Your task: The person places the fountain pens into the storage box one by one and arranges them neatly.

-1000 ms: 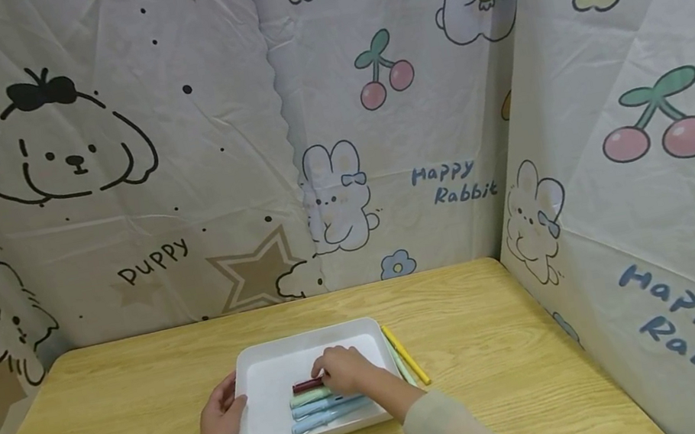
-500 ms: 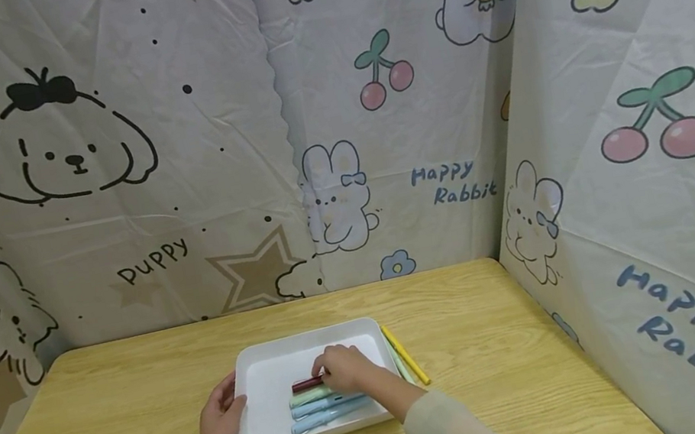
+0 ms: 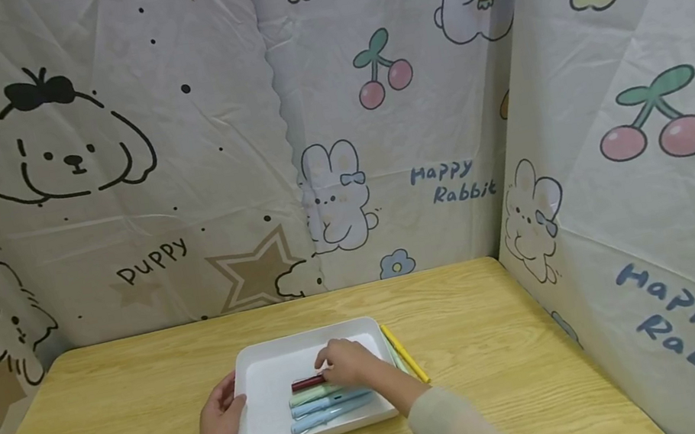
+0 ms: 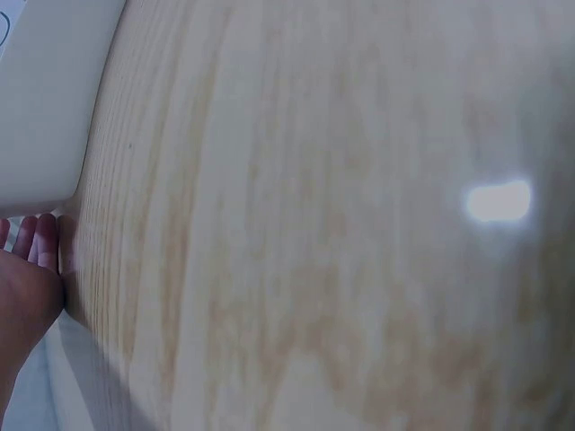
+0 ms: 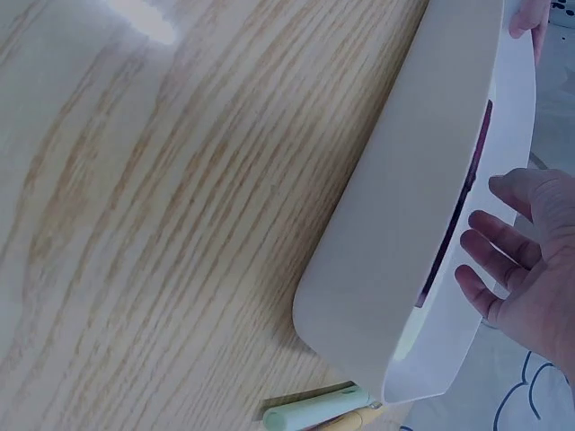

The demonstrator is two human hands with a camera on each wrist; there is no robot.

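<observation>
A white tray [image 3: 263,371] stands on the table, and my left hand [image 3: 219,423] grips its left side, thumb at the rim. In the left wrist view, that hand [image 4: 31,283] is partly cut off beside the tray wall [image 4: 54,99]. Inside the tray lie a dark red pen [image 3: 307,383], a light green pen [image 3: 311,395] and two light blue pens [image 3: 327,415], side by side. My right hand [image 3: 350,363] hovers over their right ends, hiding part of them. From the right wrist, the right hand [image 5: 535,260] shows spread, bent fingers, apart from the dark red pen [image 5: 461,206].
Against the tray's right side, on the wooden table [image 3: 144,408], lie a yellow pen [image 3: 407,355] and another light green pen [image 5: 310,410]. Printed cloth [image 3: 170,163] hangs behind the table and along its right side.
My right hand has lifted slightly up and right, off the dark red pen, which stays in the tray. The left hand and tray have hardly moved.
</observation>
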